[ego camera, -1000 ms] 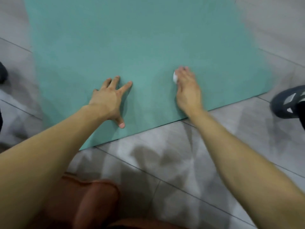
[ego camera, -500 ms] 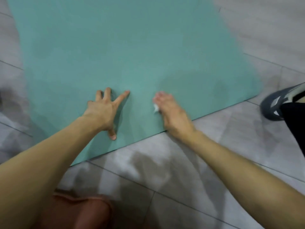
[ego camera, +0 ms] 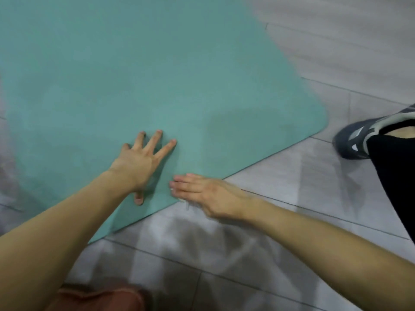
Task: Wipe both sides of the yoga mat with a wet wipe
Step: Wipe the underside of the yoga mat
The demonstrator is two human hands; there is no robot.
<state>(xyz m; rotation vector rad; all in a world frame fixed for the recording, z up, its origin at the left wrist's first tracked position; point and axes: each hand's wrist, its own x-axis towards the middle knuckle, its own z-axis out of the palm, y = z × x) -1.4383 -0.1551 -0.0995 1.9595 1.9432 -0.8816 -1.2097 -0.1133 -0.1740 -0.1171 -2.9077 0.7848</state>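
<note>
The left hand [ego camera: 139,166] lies flat on the teal rectangular foam yoga mat [ego camera: 143,81], its fingers [ego camera: 167,147] straight and spread, the thumb pointing back toward the mat's near edge, palm pressing down and holding nothing. Just beside it, to its right, the right hand [ego camera: 208,195] rests at that same near edge, straddling it so that the straight, close-set fingers [ego camera: 183,184] lie on the mat and the heel of the hand hangs over the floor. A small scrap of white wet wipe [ego camera: 182,200] shows beneath the palm at the mat's edge, blurred and mostly hidden; the fingers press it flat rather than curl round it, though how much of it lies under the hand cannot be told. Both bare forearms reach in from the bottom corners of the view. The mat is spread flat on the pale grey tiled floor [ego camera: 258,254], filling the upper left of the view, with its rounded near-right corner pointing right. A darker, faintly smudged patch marks the mat's surface between the right hand and that corner. Near that corner, apart from the mat, stands a dark grey sports shoe with light stripes [ego camera: 357,140] beside a black trouser leg [ego camera: 395,171]. A rust-brown cloth-covered knee [ego camera: 98,299] shows at the bottom edge.
</note>
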